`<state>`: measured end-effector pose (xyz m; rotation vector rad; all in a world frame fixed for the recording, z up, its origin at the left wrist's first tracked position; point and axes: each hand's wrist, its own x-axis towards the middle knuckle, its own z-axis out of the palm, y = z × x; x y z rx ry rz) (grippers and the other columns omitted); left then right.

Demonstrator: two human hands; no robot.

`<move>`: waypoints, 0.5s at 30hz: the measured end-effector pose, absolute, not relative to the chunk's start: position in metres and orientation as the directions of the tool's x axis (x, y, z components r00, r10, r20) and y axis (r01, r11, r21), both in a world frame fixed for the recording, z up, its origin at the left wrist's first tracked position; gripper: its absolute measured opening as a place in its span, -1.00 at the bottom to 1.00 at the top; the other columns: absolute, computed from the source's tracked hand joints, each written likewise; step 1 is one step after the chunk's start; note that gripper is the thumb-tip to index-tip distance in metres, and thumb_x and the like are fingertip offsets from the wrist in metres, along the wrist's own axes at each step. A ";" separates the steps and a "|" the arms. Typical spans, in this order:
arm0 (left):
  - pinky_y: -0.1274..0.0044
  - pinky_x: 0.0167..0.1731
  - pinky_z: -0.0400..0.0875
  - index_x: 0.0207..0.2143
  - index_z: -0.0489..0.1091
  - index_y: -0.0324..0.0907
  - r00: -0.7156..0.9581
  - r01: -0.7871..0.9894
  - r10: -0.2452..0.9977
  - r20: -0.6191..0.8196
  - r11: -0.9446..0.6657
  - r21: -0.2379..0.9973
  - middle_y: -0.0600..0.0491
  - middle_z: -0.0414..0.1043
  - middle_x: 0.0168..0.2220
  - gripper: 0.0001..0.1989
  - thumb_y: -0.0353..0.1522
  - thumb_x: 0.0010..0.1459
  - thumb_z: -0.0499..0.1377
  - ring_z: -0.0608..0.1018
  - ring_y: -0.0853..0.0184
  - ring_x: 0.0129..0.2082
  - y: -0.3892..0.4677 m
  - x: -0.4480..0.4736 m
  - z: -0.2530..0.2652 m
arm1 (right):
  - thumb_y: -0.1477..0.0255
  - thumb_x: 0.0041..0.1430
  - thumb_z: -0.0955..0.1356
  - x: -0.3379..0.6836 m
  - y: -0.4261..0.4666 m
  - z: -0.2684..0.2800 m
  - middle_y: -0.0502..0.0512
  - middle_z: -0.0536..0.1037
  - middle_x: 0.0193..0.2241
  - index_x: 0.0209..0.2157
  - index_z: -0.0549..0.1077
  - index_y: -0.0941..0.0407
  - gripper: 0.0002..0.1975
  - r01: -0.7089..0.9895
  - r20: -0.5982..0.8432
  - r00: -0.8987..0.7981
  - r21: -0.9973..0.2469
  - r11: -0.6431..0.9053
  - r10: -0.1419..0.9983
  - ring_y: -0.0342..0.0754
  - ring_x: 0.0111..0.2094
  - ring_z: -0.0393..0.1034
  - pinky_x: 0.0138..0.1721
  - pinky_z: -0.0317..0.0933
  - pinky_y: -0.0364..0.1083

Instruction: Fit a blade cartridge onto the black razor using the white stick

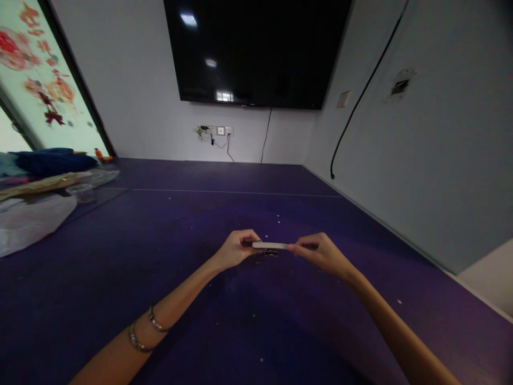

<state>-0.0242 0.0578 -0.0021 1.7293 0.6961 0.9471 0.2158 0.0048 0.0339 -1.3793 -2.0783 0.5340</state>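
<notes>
A thin, flat, pale object [272, 245], seen almost edge-on, spans the gap between my two hands above the dark blue surface. My left hand [238, 248] pinches its left end between thumb and fingers. At the other end, the thumb and fingertips of my right hand [320, 252] close on it. Just below its middle shows a small dark piece [271, 253]; whether it is fixed to the pale object or separate I cannot tell. The broad faces of the object are hidden from this angle.
The dark blue surface [224, 315] carries small white specks. To the left lie a white plastic bag [32, 222], a clear cup [82, 192] and dark blue cloth [54, 162]. A black cable [363, 93] hangs down the right wall; a television [256, 51] is mounted ahead above sockets [220, 130].
</notes>
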 end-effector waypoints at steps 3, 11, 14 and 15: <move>0.56 -0.38 0.31 -0.50 0.37 -0.26 0.532 0.028 0.800 0.278 -0.344 0.939 0.10 0.45 -0.48 -0.86 -0.43 -0.13 0.29 0.47 0.43 -0.46 0.056 -0.024 -0.001 | 0.07 0.08 0.25 0.220 0.005 0.035 -0.02 0.26 -0.68 -0.61 0.44 0.17 -0.53 0.734 0.278 -0.221 -0.584 0.347 0.935 -0.18 -0.59 0.08 -0.57 -0.07 -0.16; 0.58 -0.41 0.31 -0.49 0.38 -0.26 0.529 0.011 0.799 0.285 -0.342 0.940 0.12 0.42 -0.51 -0.87 -0.44 -0.12 0.29 0.45 0.45 -0.50 0.054 -0.022 0.000 | 0.06 0.08 0.24 0.212 0.000 0.037 -0.01 0.29 -0.65 -0.58 0.47 0.17 -0.53 0.712 0.248 -0.277 -0.596 0.372 0.928 -0.18 -0.58 0.10 -0.56 -0.07 -0.16; 0.56 -0.37 0.31 -0.48 0.37 -0.27 0.547 0.019 0.791 0.274 -0.339 0.940 0.10 0.44 -0.49 -0.87 -0.46 -0.12 0.28 0.46 0.43 -0.46 0.054 -0.023 0.000 | 0.07 0.09 0.24 0.215 0.002 0.035 -0.03 0.23 -0.68 -0.62 0.42 0.17 -0.52 0.721 0.266 -0.226 -0.601 0.344 0.937 -0.19 -0.60 0.05 -0.57 -0.09 -0.16; 0.56 -0.37 0.31 -0.49 0.37 -0.27 0.548 0.019 0.791 0.272 -0.337 0.941 0.09 0.45 -0.48 -0.87 -0.46 -0.12 0.28 0.47 0.43 -0.45 0.055 -0.023 -0.001 | 0.07 0.09 0.24 0.216 0.002 0.035 -0.04 0.22 -0.69 -0.62 0.42 0.17 -0.52 0.714 0.267 -0.225 -0.609 0.345 0.937 -0.20 -0.60 0.03 -0.57 -0.10 -0.16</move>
